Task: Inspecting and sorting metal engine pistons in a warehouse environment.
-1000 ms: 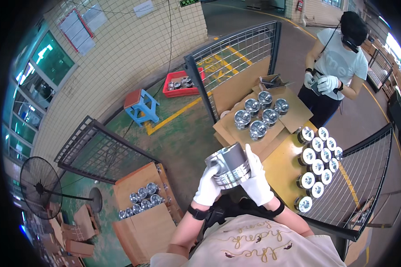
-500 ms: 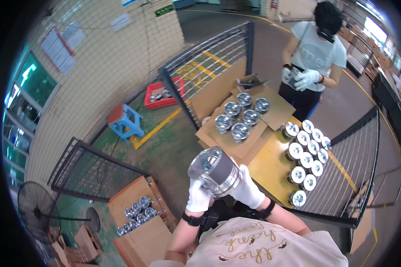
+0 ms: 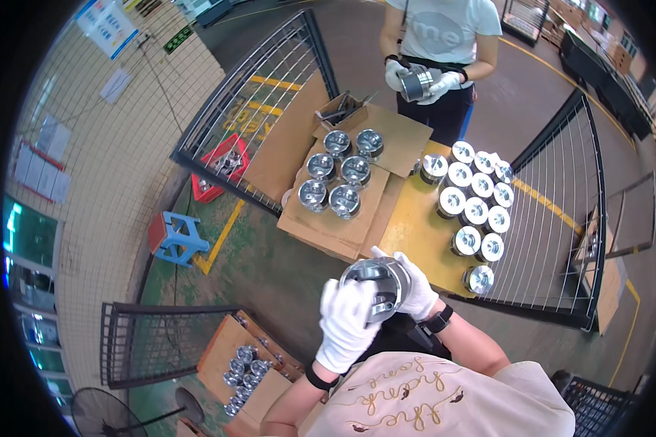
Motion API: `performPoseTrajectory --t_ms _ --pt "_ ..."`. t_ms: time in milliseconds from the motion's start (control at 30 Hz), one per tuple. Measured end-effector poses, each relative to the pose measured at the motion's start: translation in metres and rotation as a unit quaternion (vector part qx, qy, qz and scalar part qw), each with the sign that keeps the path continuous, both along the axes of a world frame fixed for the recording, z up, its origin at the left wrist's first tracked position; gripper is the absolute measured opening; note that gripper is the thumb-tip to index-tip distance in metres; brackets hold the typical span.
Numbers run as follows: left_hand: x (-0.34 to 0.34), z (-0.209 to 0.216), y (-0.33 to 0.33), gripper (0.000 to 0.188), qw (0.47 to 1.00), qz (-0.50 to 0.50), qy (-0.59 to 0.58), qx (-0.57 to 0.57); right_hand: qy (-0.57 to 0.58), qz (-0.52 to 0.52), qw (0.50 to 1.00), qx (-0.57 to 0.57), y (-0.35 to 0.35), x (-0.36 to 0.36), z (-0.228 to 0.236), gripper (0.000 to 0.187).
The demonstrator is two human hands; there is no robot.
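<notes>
In front of my body a metal piston (image 3: 392,282) is tilted so that its hollow underside shows. My right hand (image 3: 418,290), in a white glove, grips it along the right side. Across its left side lies my left hand (image 3: 348,326), also gloved; its fingers are smeared by motion and overlap the piston's edge. Ahead of my hands, several pistons (image 3: 356,170) stand in two rows on cardboard (image 3: 372,218). To their right, more pistons (image 3: 475,211) with bright, round tops stand on a yellow surface (image 3: 408,240).
Wire-mesh panels (image 3: 554,218) flank the yellow surface. Beyond it a gloved co-worker (image 3: 444,44) holds another piston (image 3: 417,84). A blue stool (image 3: 178,237) and red crate (image 3: 222,167) stand left. Lower left are a box of pistons (image 3: 248,371) and a fan (image 3: 106,415).
The piston has been turned from its side view to show its hollow underside. My left hand has shifted over its near left side. The view has swung, and the co-worker's piston is now plainly visible.
</notes>
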State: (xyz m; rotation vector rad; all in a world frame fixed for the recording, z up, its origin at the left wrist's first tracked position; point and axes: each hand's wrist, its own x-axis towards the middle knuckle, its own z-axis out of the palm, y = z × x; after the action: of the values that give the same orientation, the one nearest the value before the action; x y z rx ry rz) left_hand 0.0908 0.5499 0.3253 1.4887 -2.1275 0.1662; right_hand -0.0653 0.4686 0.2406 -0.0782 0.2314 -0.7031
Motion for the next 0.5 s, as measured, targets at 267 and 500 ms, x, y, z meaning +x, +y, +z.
performPoseTrajectory --t_ms 267,500 --pt "-0.015 -0.096 -0.046 0.030 0.898 -0.045 0.202 0.387 0.143 0.012 0.981 0.131 0.002 -0.039 -0.091 0.036" --pt "-0.024 -0.228 -0.142 0.047 0.772 -0.129 0.033 0.622 0.307 -0.053 0.949 0.056 0.008 -0.094 -0.158 0.021"
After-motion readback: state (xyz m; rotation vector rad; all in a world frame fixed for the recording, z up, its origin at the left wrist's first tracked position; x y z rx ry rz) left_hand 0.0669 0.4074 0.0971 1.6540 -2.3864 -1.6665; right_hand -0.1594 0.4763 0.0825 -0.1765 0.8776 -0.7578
